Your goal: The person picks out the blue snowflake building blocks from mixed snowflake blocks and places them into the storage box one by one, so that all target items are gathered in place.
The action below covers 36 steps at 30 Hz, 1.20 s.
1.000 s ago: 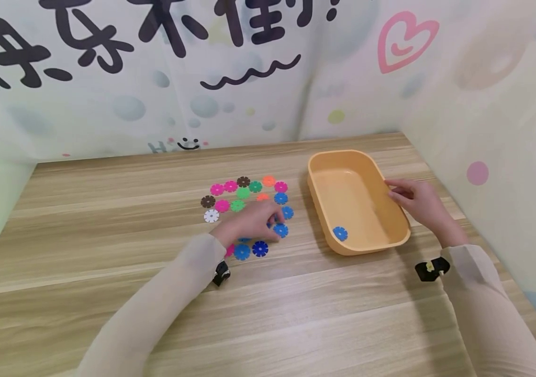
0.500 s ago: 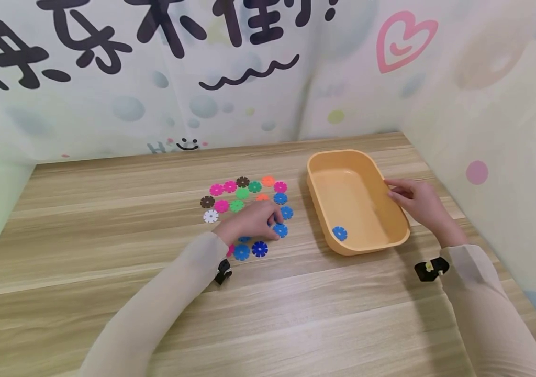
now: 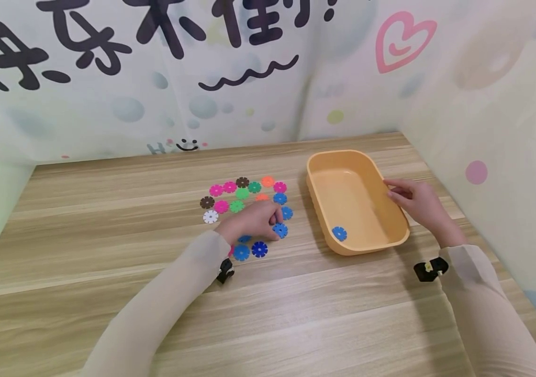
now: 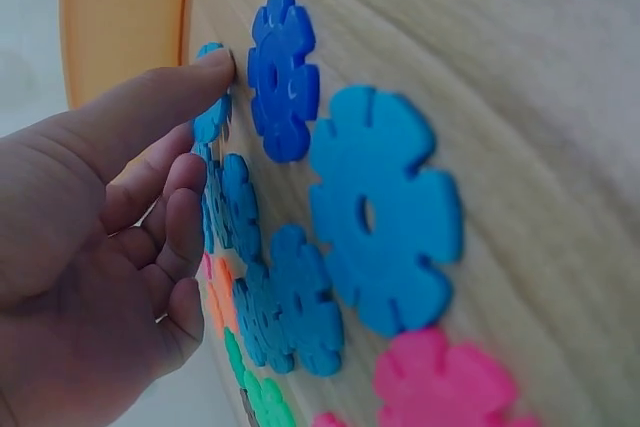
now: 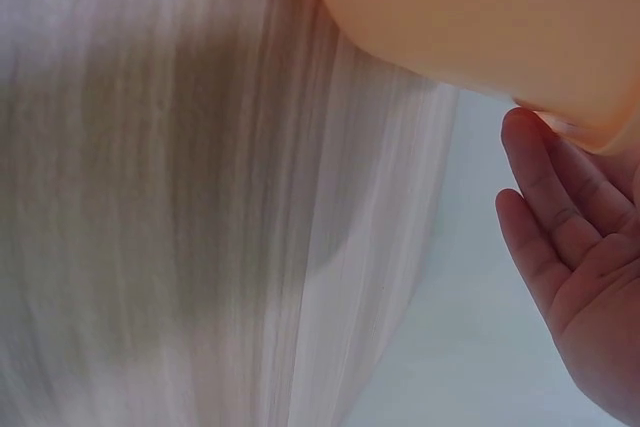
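Note:
Over a group of flower-shaped notched plastic discs, my left hand [image 3: 254,217] has its thumb and index finger at the edges of a blue snowflake disc [image 3: 280,230], pinching it at the table. The left wrist view shows the thumb tip against that disc [image 4: 207,122], other fingers curled in. Close by lie a dark blue disc [image 4: 284,77] and a larger light blue disc [image 4: 385,212]. On the right, my right hand [image 3: 419,204] holds the long rim of a yellow-orange plastic basin [image 3: 322,209], fingers along its outside. One blue disc [image 3: 339,233] lies inside the basin.
Pink [image 3: 216,190], brown [image 3: 207,202], green [image 3: 236,206], orange [image 3: 267,181] and white [image 3: 210,217] discs lie behind and left of the left hand; its palm hides some. Printed cloth walls [image 3: 249,115] border the wooden table [image 3: 296,314] at the back and right.
Both hands keep nearly the same places. The left wrist shifts very slightly to the right, while the fingers stay at the same blue disc. The basin stays put.

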Motion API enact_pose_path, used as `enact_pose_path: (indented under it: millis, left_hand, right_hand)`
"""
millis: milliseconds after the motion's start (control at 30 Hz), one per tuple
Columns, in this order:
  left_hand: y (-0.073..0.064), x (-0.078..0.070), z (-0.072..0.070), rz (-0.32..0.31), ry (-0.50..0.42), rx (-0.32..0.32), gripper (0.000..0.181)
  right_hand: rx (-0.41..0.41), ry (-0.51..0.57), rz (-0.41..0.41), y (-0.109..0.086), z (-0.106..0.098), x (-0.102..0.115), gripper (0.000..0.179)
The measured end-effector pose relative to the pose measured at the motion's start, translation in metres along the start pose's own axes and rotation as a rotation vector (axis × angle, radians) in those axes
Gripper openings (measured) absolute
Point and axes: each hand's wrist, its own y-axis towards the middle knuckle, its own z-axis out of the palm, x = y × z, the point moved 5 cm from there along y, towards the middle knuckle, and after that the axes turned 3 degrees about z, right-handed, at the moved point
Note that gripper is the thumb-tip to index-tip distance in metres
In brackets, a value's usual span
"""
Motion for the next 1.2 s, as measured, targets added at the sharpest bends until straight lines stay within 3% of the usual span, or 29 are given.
enact_pose_path:
  millis: [533,967,1200]
  left_hand:
    - [-0.001,-0.010,0.002,0.094,0.102,-0.043,0.030]
    - [0.002,-0.014,-0.002,0.154,-0.079,-0.034,0.026]
    - [0.002,-0.018,-0.012,0.197,-0.083,-0.036,0.019]
  right_hand:
    - [0.003,0.022,0.006,-0.001,0.000,-0.001,0.032]
    - [-0.001,0.023,0.009,0.000,0.000,-0.001,0.032]
    - [0.001,0.020,0.012,-0.001,0.001,-0.001,0.032]
